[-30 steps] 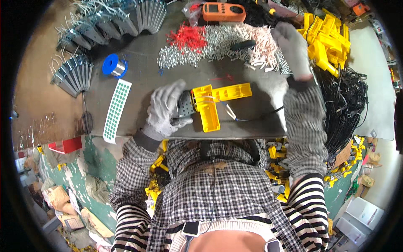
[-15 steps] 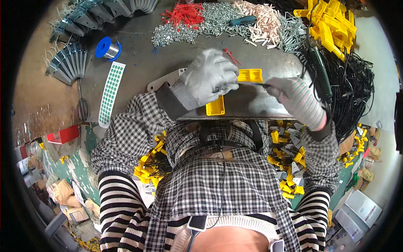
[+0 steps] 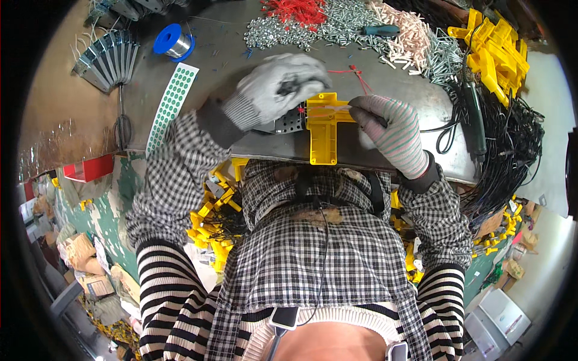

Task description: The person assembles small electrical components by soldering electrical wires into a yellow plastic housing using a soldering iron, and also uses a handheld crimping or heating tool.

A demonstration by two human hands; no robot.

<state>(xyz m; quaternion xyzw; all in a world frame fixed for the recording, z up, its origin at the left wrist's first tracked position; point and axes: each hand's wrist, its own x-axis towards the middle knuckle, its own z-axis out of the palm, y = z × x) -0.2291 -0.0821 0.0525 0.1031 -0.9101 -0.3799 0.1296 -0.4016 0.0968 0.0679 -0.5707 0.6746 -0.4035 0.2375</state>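
Observation:
A yellow T-shaped plastic housing (image 3: 323,141) lies hollow side up near the table's front edge. Beside its left side is a grey perforated metal plate (image 3: 288,124), partly under my left hand. My left hand (image 3: 280,90), in a grey glove with dark smudges, hovers above the plate with its fingers curled; what they hold, if anything, is hidden. At the housing's right arm, my right hand (image 3: 390,129), in a striped glove, has thumb and fingers pinched together. A thin blurred streak runs from those fingertips over the housing. Red wire pieces (image 3: 355,72) lie just beyond.
Heaped at the back are red pieces (image 3: 295,11), nuts (image 3: 271,33), screws, pink sleeves (image 3: 409,42) and a screwdriver handle (image 3: 380,30). Yellow housings (image 3: 497,57) and black cables (image 3: 509,138) crowd the right. Left are a solder spool (image 3: 174,42), sticker strip (image 3: 171,108) and metal parts (image 3: 108,60).
The yellow pieces now show together as a T-shape. My left hand has moved left off them, and my right hand has come in to the right arm. The view has shifted slightly.

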